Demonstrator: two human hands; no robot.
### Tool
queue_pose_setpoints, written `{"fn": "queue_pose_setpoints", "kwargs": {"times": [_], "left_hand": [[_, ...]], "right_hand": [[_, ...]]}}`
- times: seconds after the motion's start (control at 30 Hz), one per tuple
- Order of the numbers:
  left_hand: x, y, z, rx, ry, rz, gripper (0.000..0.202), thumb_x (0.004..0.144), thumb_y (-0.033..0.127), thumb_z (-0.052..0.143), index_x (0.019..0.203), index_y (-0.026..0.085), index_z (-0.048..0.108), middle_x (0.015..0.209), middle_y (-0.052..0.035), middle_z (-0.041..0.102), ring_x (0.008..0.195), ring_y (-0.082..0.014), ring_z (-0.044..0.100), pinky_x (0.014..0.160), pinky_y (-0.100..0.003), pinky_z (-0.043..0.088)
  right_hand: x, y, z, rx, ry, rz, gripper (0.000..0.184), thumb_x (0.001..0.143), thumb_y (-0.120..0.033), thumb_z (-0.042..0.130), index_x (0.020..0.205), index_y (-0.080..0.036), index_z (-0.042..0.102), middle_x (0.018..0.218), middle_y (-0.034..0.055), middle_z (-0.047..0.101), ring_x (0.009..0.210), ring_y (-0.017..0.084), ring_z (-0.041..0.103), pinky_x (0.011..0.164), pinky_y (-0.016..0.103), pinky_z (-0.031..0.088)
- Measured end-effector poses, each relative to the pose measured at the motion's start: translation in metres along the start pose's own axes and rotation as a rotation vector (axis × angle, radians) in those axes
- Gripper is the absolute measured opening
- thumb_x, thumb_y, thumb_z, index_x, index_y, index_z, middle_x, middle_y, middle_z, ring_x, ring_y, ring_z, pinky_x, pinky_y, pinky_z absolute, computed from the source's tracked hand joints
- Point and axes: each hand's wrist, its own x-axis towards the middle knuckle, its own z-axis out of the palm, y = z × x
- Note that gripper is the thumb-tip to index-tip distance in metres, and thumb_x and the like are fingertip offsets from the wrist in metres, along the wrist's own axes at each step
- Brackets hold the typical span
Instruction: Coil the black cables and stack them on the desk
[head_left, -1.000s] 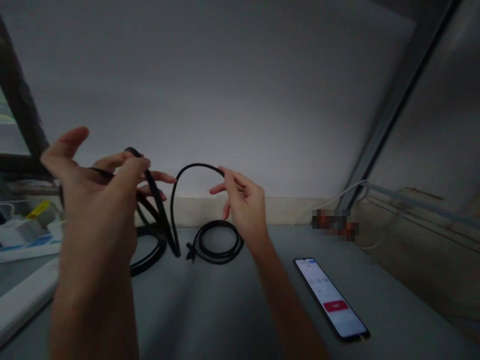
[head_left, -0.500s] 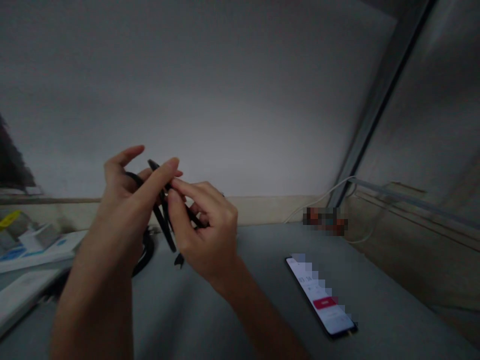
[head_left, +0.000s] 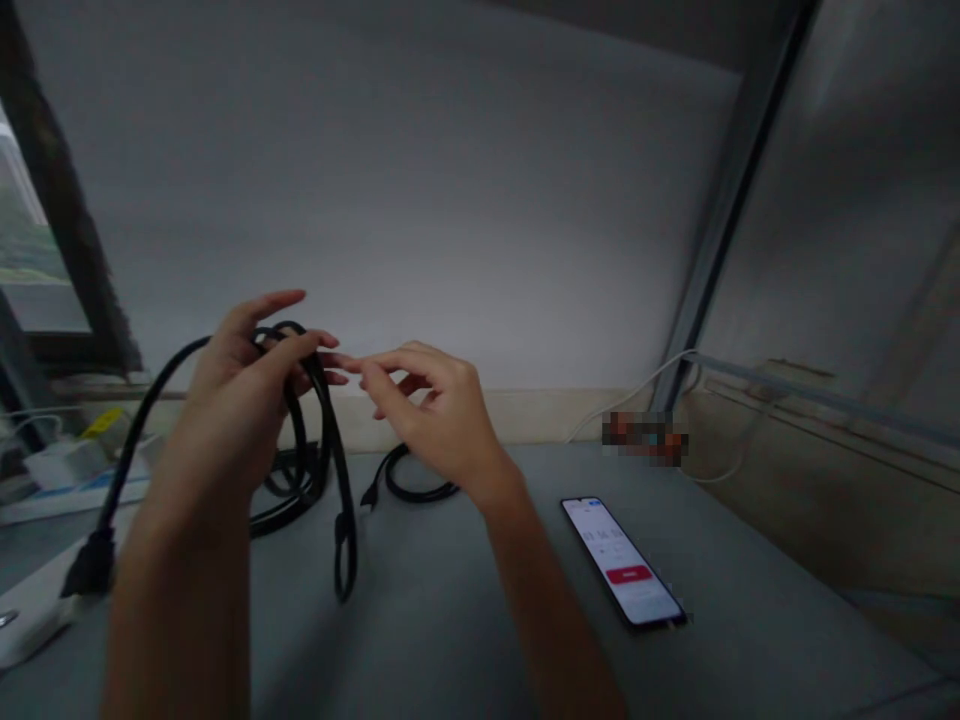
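Observation:
My left hand (head_left: 251, 375) is raised over the desk with a thick black cable (head_left: 324, 400) looped over and between its fingers. A narrow loop of the cable hangs below the hand. Another stretch arches left to a black plug (head_left: 90, 562) beside my left forearm. My right hand (head_left: 431, 405) is just to the right, its thumb and index finger close together at the left fingertips. Anything between those two fingers is too small to make out. Behind and below my hands, a second black cable (head_left: 420, 494) lies coiled on the desk with its connector (head_left: 370, 497) facing left.
A phone (head_left: 622, 562) with a lit screen lies to the right on the grey desk (head_left: 450, 620). Farther back is a blurred-out orange and dark thing (head_left: 645, 438). White adapters (head_left: 67, 462) and a power strip (head_left: 75, 500) are at the left. A wall rises behind.
The cable now hangs in loops from my left hand, and my right hand has moved slightly right, off the black strands it pinched. The view has shifted, showing more on the left.

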Motion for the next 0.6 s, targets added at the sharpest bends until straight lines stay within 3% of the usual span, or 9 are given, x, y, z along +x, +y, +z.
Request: {"fn": "queue_pose_setpoints", "kwargs": {"times": [0.07,0.2,0.33,0.4,0.5,0.6], "left_hand": [[-0.003,0.003,-0.002,-0.013,-0.042,-0.049,0.053,0.049,0.018,0.063,0.101,0.021,0.054,0.057,0.0028,0.057,0.037,-0.0096,0.05,0.033,-0.014,0.037],[-0.007,0.011,-0.01,0.099,-0.162,-0.06,0.054,0.057,0.025,0.064,0.108,0.025,0.048,0.054,0.0063,0.051,0.022,-0.0039,0.028,0.022,-0.014,0.012],[-0.011,0.015,-0.02,0.269,-0.448,0.073,0.066,0.058,0.027,0.069,0.119,0.029,0.042,0.045,0.0106,0.038,0.025,-0.0042,0.029,0.025,-0.014,0.019],[-0.013,0.014,-0.023,0.361,-0.524,0.185,0.065,0.06,0.025,0.068,0.119,0.032,0.043,0.048,0.0089,0.041,0.032,-0.0044,0.036,0.031,-0.013,0.026],[-0.015,0.01,-0.021,0.548,-0.482,0.423,0.059,0.062,0.02,0.063,0.117,0.034,0.047,0.056,0.0058,0.051,0.049,-0.0062,0.05,0.047,-0.013,0.037],[-0.016,0.003,-0.014,0.772,-0.255,0.684,0.049,0.064,0.017,0.06,0.11,0.033,0.053,0.058,0.0074,0.053,0.052,-0.0038,0.05,0.054,-0.011,0.036]], "right_hand": [[0.002,0.003,-0.007,-0.036,0.036,0.01,0.019,0.081,-0.029,0.05,0.085,-0.019,0.066,0.083,0.0014,0.065,0.063,0.008,0.058,0.06,0.022,0.049],[0.004,0.018,-0.019,-0.15,0.074,0.036,0.027,0.076,-0.027,0.055,0.102,-0.022,0.06,0.087,0.0002,0.063,0.061,0.008,0.057,0.062,0.025,0.049],[0.003,0.03,-0.019,-0.31,0.067,-0.01,0.06,0.066,-0.023,0.065,0.123,-0.026,0.045,0.113,0.0054,0.054,0.089,0.015,0.056,0.074,0.032,0.049],[0.004,0.032,-0.015,-0.363,0.099,-0.068,0.072,0.065,-0.021,0.066,0.13,-0.026,0.036,0.123,0.0083,0.047,0.107,0.019,0.048,0.086,0.037,0.044],[0.006,0.032,-0.008,-0.409,0.164,-0.127,0.069,0.068,-0.024,0.065,0.131,-0.024,0.036,0.127,0.0104,0.043,0.12,0.021,0.038,0.099,0.042,0.033],[0.008,0.033,-0.004,-0.373,0.222,-0.149,0.043,0.073,-0.025,0.06,0.116,-0.022,0.054,0.119,0.0101,0.051,0.116,0.019,0.043,0.098,0.039,0.034]]}}
